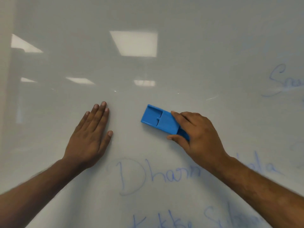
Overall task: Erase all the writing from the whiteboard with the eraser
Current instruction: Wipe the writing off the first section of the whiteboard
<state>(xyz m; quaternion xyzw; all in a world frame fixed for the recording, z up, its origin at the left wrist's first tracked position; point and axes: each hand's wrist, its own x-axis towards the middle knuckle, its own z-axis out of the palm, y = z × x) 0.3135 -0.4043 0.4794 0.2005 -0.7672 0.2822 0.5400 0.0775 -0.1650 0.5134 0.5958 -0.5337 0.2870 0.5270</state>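
A whiteboard (148, 71) fills the view. My right hand (195, 134) grips a blue plastic eraser (158, 120) by its near end, fingers on one long side and thumb on the other, and holds it against the board. Flat on the board to the left lies my left hand (90, 137), fingers straight and together. Blue handwriting (148, 176) runs below both hands, partly hidden by my right forearm. More blue writing (286, 81) sits at the right edge, and another line (197, 219) runs along the bottom.
Ceiling lights reflect on the upper board (134, 43). The board's left border (6, 79) shows as a darker strip. Around the eraser and above both hands the surface shows no writing.
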